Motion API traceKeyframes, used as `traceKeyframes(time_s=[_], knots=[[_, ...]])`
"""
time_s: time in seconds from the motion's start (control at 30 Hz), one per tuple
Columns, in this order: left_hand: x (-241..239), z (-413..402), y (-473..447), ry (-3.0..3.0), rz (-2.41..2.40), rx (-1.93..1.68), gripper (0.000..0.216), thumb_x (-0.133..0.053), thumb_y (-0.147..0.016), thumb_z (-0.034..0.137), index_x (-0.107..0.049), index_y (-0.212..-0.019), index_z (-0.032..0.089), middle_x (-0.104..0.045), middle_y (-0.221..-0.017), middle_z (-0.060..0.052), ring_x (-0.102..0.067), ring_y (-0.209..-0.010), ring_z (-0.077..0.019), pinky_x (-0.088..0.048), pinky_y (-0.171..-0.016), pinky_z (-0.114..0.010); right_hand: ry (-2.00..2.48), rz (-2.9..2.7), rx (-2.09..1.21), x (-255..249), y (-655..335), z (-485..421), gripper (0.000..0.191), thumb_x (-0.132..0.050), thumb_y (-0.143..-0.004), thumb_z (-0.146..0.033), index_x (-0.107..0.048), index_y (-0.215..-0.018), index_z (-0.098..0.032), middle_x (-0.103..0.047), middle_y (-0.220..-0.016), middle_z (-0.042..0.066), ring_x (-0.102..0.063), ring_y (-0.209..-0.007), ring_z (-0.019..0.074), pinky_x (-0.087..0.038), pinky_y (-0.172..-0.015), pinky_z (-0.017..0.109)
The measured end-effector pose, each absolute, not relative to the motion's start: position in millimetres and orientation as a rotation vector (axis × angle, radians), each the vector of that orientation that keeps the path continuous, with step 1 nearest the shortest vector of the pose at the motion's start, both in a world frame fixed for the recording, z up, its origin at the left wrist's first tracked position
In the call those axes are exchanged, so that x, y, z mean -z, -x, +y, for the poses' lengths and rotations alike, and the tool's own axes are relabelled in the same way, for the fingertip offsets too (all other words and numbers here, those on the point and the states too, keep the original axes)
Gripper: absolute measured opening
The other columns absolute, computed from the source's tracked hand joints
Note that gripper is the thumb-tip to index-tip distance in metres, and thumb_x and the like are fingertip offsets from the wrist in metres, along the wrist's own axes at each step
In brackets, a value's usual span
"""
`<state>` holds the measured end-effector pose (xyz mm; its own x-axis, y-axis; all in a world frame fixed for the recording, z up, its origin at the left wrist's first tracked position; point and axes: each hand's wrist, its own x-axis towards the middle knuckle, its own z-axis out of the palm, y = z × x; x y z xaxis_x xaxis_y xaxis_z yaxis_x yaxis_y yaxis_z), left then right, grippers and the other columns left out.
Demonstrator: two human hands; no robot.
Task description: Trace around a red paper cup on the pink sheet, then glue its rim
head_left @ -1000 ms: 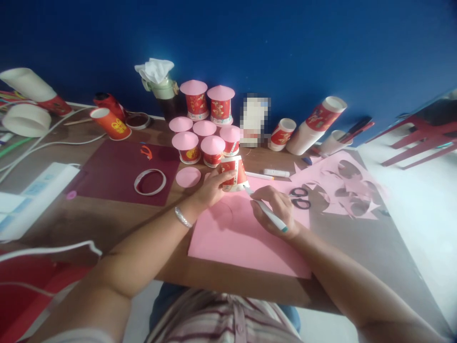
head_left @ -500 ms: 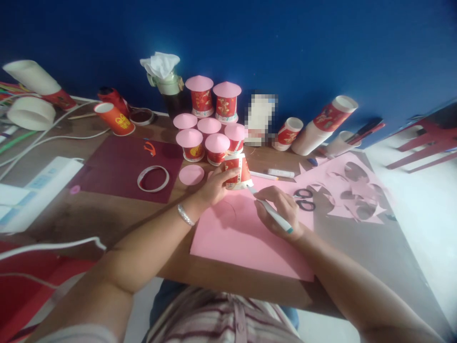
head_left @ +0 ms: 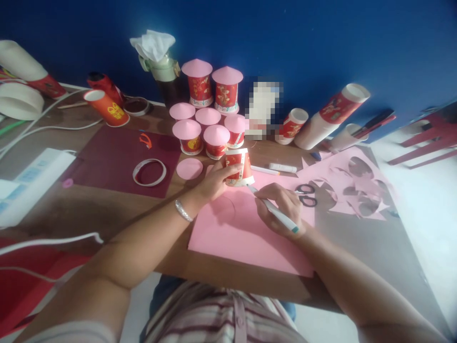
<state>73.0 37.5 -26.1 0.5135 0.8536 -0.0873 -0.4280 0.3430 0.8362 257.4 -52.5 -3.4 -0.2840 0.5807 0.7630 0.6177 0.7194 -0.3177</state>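
Note:
My left hand [head_left: 213, 183] is closed around a red paper cup [head_left: 235, 162], held with its wider white rim down, above a pink paper sheet [head_left: 228, 238]. In my right hand [head_left: 280, 205] is a white marker [head_left: 280, 217] with a green end. Its tip is at the cup's lower white band; whether it touches I cannot tell. A faint curved line shows on the sheet near my left hand. Just beyond the cup stand several red cups with pink cone tops, one of them a cup with a yellow print [head_left: 191, 144]. A pink paper disc [head_left: 189, 168] lies to their left.
Black-handled scissors [head_left: 307, 195] and pink paper scraps [head_left: 364, 186] lie on the right. Stacked cups [head_left: 332, 116] and a pen cup [head_left: 348, 136] stand behind them. On the left are a dark red sheet [head_left: 117, 162], a white ring [head_left: 149, 172] and a power strip [head_left: 35, 186].
The view has shifted slightly. Both hands keep their grips, and the marker tip stays at the cup's lower band with little visible movement.

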Motion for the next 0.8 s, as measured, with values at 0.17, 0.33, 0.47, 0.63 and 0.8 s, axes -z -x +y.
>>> traceKeyframes(time_s=[0.17, 0.33, 0.47, 0.63, 0.8], knots=[[26.1, 36.9, -72.2, -0.860, 0.560, -0.886, 0.030, -0.082, -0.085, 0.037, -0.063, -0.102, 0.021, -0.067, -0.093, 0.001, -0.065, -0.088, -0.0142, -0.054, -0.082, -0.029, 0.918, -1.975, 0.043, 5.3, -258.2, -52.8, 0.018, -0.062, -0.095, -0.009, -0.061, -0.105, -0.023, -0.068, -0.079, -0.002, -0.067, -0.064, 0.0124, -0.054, -0.057, 0.024], [22.2, 36.2, -73.7, -0.876, 0.553, -0.894, 0.028, -0.082, -0.085, 0.036, -0.063, -0.099, 0.021, -0.064, -0.091, 0.001, -0.064, -0.086, -0.0131, -0.054, -0.081, -0.028, 0.905, -1.981, 0.038, 5.0, -257.6, -53.3, 0.016, -0.061, -0.096, -0.009, -0.060, -0.105, -0.022, -0.067, -0.079, -0.001, -0.066, -0.064, 0.0126, -0.054, -0.056, 0.025], [21.2, 35.3, -76.0, -0.915, 0.582, -0.912, 0.033, -0.084, -0.083, 0.040, -0.062, -0.096, 0.020, -0.063, -0.089, 0.001, -0.062, -0.085, -0.0134, -0.053, -0.079, -0.028, 0.898, -1.998, 0.048, 3.1, -254.2, -53.3, 0.018, -0.062, -0.095, -0.007, -0.061, -0.106, -0.022, -0.067, -0.079, -0.001, -0.067, -0.065, 0.0130, -0.055, -0.057, 0.025], [22.9, 33.9, -78.2, -0.931, 0.628, -0.919, 0.035, -0.084, -0.083, 0.041, -0.062, -0.099, 0.020, -0.063, -0.093, -0.001, -0.063, -0.088, -0.0156, -0.054, -0.080, -0.031, 0.889, -2.035, 0.050, 5.9, -250.2, -52.4, 0.018, -0.062, -0.097, -0.008, -0.060, -0.108, -0.022, -0.067, -0.078, -0.001, -0.066, -0.064, 0.0129, -0.054, -0.057, 0.025], [26.0, 34.1, -80.1, -0.947, 0.598, -0.934, 0.033, -0.083, -0.084, 0.039, -0.061, -0.099, 0.020, -0.063, -0.091, -0.001, -0.063, -0.087, -0.0155, -0.053, -0.080, -0.030, 0.906, -2.040, 0.040, 10.3, -249.4, -52.1, 0.020, -0.062, -0.096, -0.007, -0.060, -0.109, -0.022, -0.068, -0.081, 0.000, -0.067, -0.067, 0.0137, -0.055, -0.060, 0.026]])
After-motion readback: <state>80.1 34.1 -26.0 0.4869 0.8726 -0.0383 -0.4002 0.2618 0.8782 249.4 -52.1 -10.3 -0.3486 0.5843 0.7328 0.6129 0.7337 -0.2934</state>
